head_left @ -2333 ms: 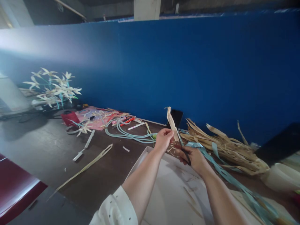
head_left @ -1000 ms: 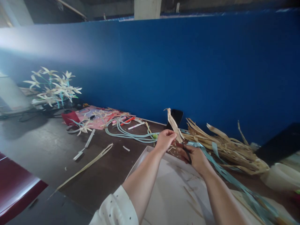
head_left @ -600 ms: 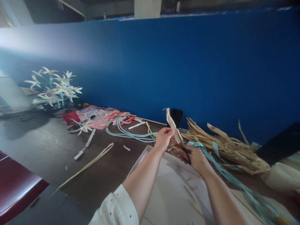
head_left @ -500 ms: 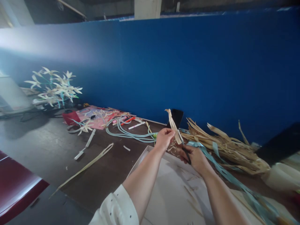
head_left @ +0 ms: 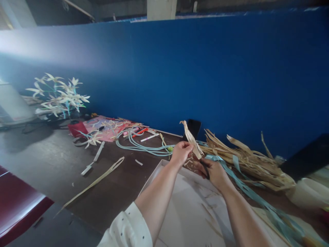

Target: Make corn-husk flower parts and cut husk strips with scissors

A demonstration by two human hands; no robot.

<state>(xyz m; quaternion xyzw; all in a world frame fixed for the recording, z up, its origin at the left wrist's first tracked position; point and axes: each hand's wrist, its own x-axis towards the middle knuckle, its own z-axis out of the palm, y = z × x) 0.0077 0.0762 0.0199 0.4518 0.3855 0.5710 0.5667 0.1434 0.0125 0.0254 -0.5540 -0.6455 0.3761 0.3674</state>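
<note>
My left hand (head_left: 181,152) pinches a pale dried corn husk strip (head_left: 190,136), which stands up and leans over the far rim of a white box lid (head_left: 177,206). Close on its right, my right hand (head_left: 210,170) is closed round dark-handled scissors (head_left: 205,168). The scissor blades are mostly hidden behind the lower end of the husk, so I cannot tell how far apart they are. Small husk snippets (head_left: 189,162) lie on the table just below the hands. A few thin brown scraps rest inside the lid.
To the right lie a bundle of dried husks (head_left: 246,157) and blue-green ribbon (head_left: 246,190). Pale blue cords (head_left: 144,148) and a red cutter (head_left: 141,132) are left of the hands. A dark phone (head_left: 194,128) leans on the blue partition (head_left: 205,68). Husk flowers (head_left: 64,94) stand far left.
The lower end of the husk has shifted slightly right and now covers the scissor blades that showed beside it. Both hands have otherwise barely moved.
</note>
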